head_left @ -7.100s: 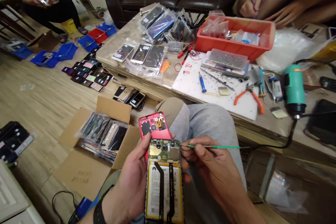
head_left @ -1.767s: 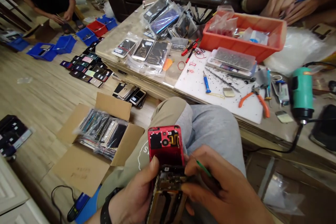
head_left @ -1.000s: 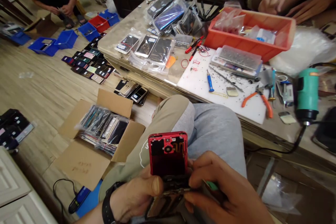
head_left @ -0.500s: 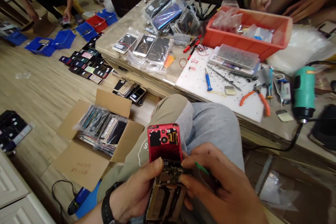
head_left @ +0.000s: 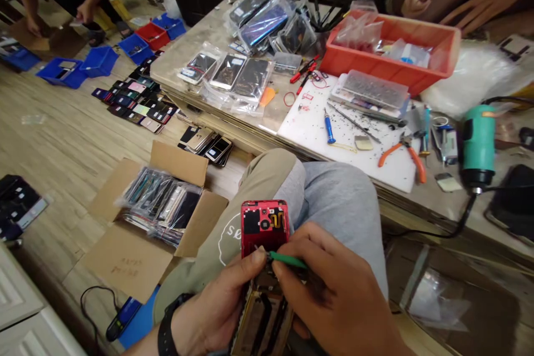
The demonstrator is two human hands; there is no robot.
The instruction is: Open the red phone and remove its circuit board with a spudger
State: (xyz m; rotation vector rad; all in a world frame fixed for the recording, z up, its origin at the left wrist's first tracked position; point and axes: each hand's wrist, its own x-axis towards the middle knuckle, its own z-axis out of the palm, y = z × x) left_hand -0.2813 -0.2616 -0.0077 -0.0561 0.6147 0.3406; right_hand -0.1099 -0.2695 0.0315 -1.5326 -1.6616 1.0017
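An opened phone [head_left: 261,317] lies in my left hand [head_left: 221,300], whose thumb presses near its upper edge. Its inner metal frame with dark strips faces up. Beyond that edge extends the red back cover [head_left: 265,239], inside up, with a camera hole and a gold flex cable. Between the fingers of my right hand [head_left: 334,278] is a slim green pry tool [head_left: 290,259], held like a pen. Its tip meets the phone's top end beside my left thumb. My right fingers hide part of the circuit board.
On the low table are a white foam mat [head_left: 308,114], a blue screwdriver [head_left: 329,127], orange pliers [head_left: 404,156], a red bin [head_left: 392,47], bagged phones [head_left: 227,72] and a green heat tool [head_left: 478,147]. A carton [head_left: 125,256] of bagged phones stands left. Two other people work nearby.
My right hand has turned the green pry tool so its tip points left, onto the phone's top end. Earlier its fingers pinched the circuit board edge. The red cover has shifted slightly right.
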